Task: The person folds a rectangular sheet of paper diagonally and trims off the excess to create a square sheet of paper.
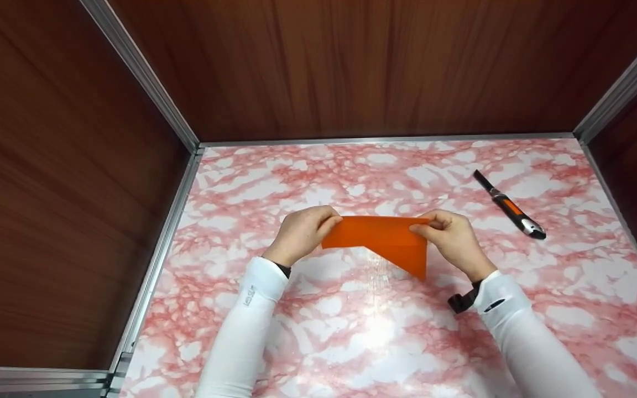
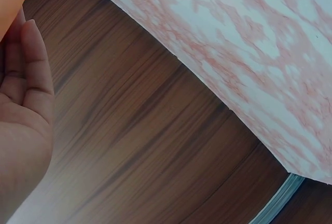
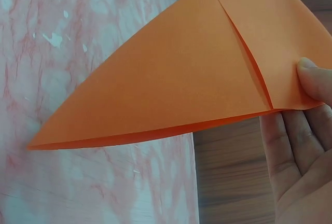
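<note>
Over the red-and-white marbled counter, walled on 3 sides by dark-brown wood-grain panels, the left hand and right hand pinch a folded orange paper sheet between their fingers.

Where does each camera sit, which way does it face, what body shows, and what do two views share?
Head: on the head, facing forward and down at the orange paper, box cutter and marbled tabletop; shows left-hand grip, right-hand grip, both sleeves.
Left wrist: on that wrist, facing past part of the left-hand grip at wood panelling and marbled tabletop.
Right wrist: on that wrist, facing the paper's pointed end; shows part of the right-hand grip.
Head and right wrist share: pointed end, right-hand grip.
</note>
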The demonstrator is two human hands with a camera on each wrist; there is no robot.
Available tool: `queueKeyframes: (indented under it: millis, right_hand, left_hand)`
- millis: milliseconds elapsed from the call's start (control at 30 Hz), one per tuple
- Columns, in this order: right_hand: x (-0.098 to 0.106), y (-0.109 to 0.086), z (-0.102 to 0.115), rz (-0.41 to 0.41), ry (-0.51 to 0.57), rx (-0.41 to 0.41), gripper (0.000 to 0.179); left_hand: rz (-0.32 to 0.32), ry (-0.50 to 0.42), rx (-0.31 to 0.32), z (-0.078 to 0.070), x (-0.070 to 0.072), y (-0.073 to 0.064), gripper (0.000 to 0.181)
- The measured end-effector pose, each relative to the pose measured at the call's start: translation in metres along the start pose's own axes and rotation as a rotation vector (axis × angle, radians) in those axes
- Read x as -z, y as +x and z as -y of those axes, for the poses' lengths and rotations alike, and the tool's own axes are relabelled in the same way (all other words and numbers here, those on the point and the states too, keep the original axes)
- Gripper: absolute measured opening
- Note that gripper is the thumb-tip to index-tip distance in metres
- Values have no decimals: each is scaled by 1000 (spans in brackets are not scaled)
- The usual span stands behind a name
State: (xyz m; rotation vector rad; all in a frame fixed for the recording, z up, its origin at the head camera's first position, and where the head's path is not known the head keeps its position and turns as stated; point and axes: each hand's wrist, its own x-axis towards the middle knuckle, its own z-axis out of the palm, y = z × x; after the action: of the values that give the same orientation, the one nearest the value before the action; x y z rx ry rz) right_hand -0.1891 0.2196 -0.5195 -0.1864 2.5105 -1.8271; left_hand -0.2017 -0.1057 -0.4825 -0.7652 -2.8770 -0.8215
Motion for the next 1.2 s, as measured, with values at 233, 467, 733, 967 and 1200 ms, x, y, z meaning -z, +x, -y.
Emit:
queueKeyframes:
  millis: [233,467,733,967,1200]
  right_hand:
    - [1,0,-2,-13,3,14,27]
    - [1,0,-3,1,15,12,28]
    - [6,-1,1,6,-7,-34,26]
    - [7,-9,22,0,-40,-28,22]
    - [8,-3,0,4,-23,-45,25]
  left_hand:
    - [0,-32,35,5,2,-4,21]
    - [2,-27,34,8,3,-6,22]
    - [-11,-53,73,14,5,-9,23]
    - [-56,-159,104,18,5,-12,21]
    - [-86,-155,103,20,5,-14,22]
